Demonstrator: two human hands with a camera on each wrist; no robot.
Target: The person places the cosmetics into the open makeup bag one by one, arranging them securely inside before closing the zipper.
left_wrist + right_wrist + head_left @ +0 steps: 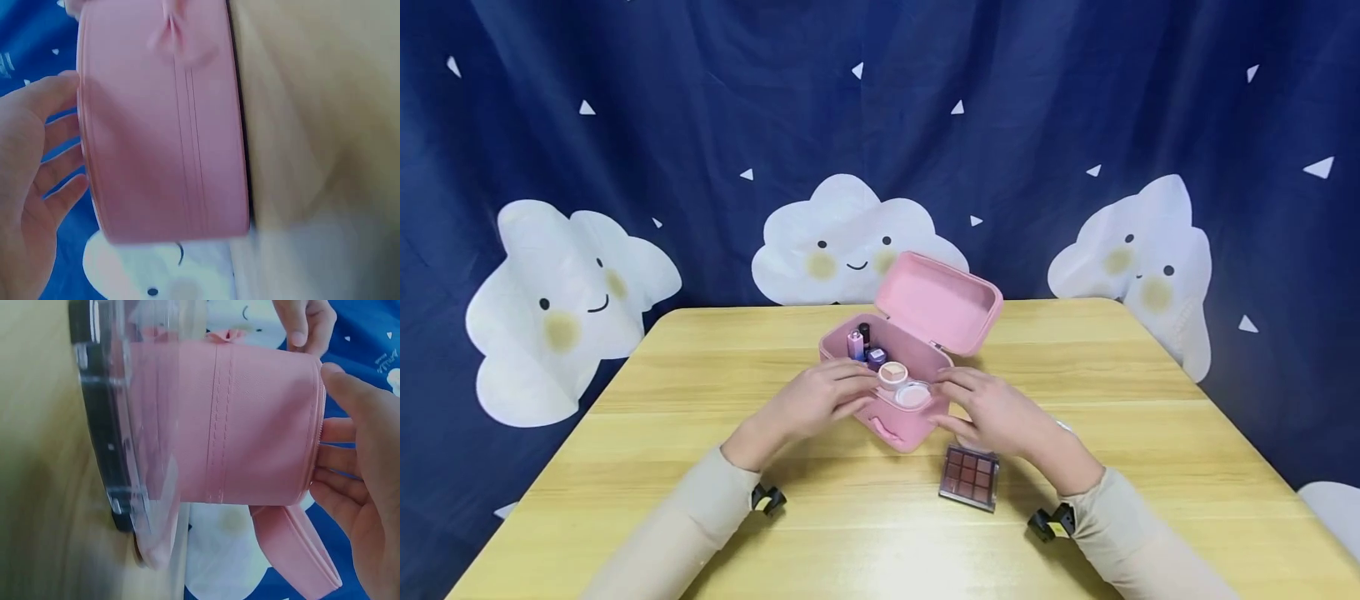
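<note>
A pink makeup case (904,427) with a bow on its front stands on the table, its lid (940,302) tipped back. My left hand (820,395) rests its fingertips on the case's left front rim, fingers loosely bent. At the right rim, the fingers of my right hand (996,410) touch the edge, thumb in front. Inside sit a pink-and-blue tube (856,345), a dark bottle (865,334), a purple-capped jar (877,358), a round tricolour concealer pot (892,373) and a pale round compact (913,394). Neither hand holds any of these.
An eyeshadow palette (969,477) with brown pans and a clear cover lies on the table (880,533) before my right hand. A pale pink piece (973,445) lies just behind it, partly hidden. A dark blue curtain (700,100) with clouds hangs behind the table.
</note>
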